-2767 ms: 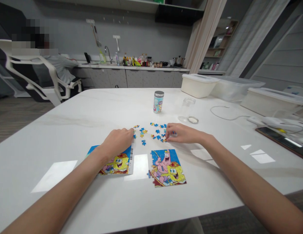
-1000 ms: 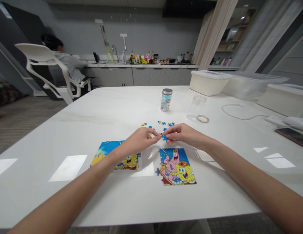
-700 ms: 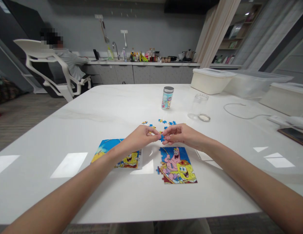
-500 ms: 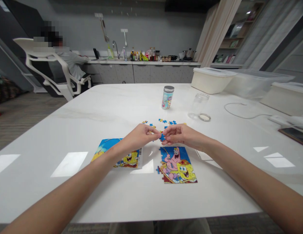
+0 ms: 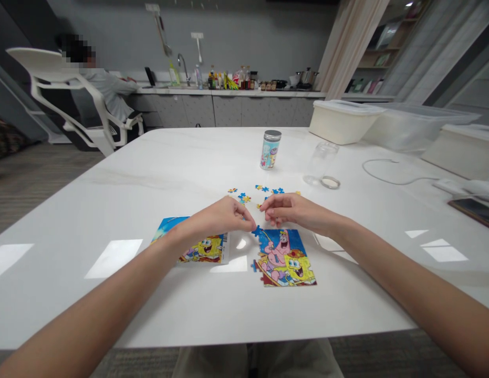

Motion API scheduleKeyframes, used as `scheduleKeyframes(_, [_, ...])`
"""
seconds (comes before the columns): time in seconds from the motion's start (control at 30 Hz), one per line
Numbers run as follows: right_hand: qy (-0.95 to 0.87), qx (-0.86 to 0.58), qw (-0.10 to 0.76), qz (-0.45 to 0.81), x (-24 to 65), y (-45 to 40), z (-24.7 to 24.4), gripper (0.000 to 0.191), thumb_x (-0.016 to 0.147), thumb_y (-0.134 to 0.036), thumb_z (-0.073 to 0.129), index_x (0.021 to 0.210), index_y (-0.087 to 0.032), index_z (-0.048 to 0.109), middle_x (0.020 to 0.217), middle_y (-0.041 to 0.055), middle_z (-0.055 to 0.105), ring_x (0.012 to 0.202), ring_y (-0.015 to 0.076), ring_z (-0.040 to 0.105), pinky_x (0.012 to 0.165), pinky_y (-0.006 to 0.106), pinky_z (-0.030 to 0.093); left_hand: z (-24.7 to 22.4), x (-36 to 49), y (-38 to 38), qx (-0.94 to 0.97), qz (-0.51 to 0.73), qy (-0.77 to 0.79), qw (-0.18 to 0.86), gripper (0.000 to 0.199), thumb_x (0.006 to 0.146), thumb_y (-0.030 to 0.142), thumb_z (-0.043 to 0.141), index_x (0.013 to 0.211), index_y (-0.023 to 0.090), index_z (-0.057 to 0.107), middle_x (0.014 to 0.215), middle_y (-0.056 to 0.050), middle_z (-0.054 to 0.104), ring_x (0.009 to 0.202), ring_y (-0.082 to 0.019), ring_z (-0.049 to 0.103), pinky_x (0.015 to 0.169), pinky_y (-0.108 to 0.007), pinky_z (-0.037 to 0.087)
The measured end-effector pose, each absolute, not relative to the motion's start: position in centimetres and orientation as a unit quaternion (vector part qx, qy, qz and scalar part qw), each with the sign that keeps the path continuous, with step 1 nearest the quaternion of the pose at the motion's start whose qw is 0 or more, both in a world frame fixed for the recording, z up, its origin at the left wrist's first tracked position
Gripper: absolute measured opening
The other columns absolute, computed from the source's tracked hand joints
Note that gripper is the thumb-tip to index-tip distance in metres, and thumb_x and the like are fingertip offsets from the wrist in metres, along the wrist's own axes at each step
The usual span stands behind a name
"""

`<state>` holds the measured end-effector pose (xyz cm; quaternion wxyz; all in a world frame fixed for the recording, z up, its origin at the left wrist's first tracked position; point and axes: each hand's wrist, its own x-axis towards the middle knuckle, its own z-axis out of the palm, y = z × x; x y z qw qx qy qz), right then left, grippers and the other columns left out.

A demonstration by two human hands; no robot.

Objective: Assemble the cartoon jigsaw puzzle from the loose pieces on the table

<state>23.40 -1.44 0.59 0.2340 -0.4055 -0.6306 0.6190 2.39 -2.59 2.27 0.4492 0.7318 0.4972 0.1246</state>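
Left hand (image 5: 226, 215): its thumb and index finger are pinching together at the tips, right on the edge of the blue piece.
Blue piece (image 5: 257, 230): it's sitting just past those fingertips, poking out on their right side, and meeting the top left corner of the built section. Can't tell if it's actually locking in.
Right hand (image 5: 293, 210): its fingers are curling loosely with a gap between thumb and index, tips pointing toward the left hand. It's hovering beyond the built section, well clear of the picture but near the blue piece.
Built section (image 5: 285, 258): it's lying flat on the table (image 5: 181, 310), showing a pink starfish and a yellow sponge, knobbly edge facing left.
Picture sheet (image 5: 208, 248): it's lying to the left of the built section, with the left wrist partly covering it.
Loose pieces (image 5: 246, 198): they're scattering across the tabletop just beyond both hands, some hiding behind the right one.
Tin (image 5: 270, 151): it's standing upright farther back, lid on.
Clear jar (image 5: 325, 157): it's sitting to the right of the tin, a metal-rimmed lid (image 5: 330, 182) lying near it.
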Motion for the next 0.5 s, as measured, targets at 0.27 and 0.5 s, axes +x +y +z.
scheduleKeyframes(0.27, [-0.727, -0.374, 0.165, 0.552, 23.57, -1.25, 0.19, 0.009, 0.083, -0.024, 0.058, 0.088, -0.018, 0.062, 0.068, -0.0017, 0.056, 0.058, 0.0093, 0.049, 0.053, 0.023, 0.038, 1.79, 2.36, -2.43, 0.730, 0.046, 0.518, 0.443, 0.026, 0.062, 0.034, 0.062, 0.077, 0.017, 0.073, 0.066, 0.000, 0.062, 0.060, -0.012, 0.044, 0.056, -0.025, 0.030])
scheduleKeyframes(0.5, [-0.812, -0.325, 0.054, 0.482, 23.65, -1.31, 0.40, 0.013, 0.085, -0.022, 0.052, 0.089, -0.016, 0.063, 0.082, 0.0017, 0.061, 0.069, 0.0106, 0.053, 0.061, 0.023, 0.042, 1.51, 2.49, -2.58, 0.728, 0.017, 0.519, 0.447, 0.030, 0.061, 0.039, 0.062, 0.078, 0.017, 0.072, 0.074, -0.003, 0.067, 0.068, -0.015, 0.051, 0.061, -0.026, 0.035])
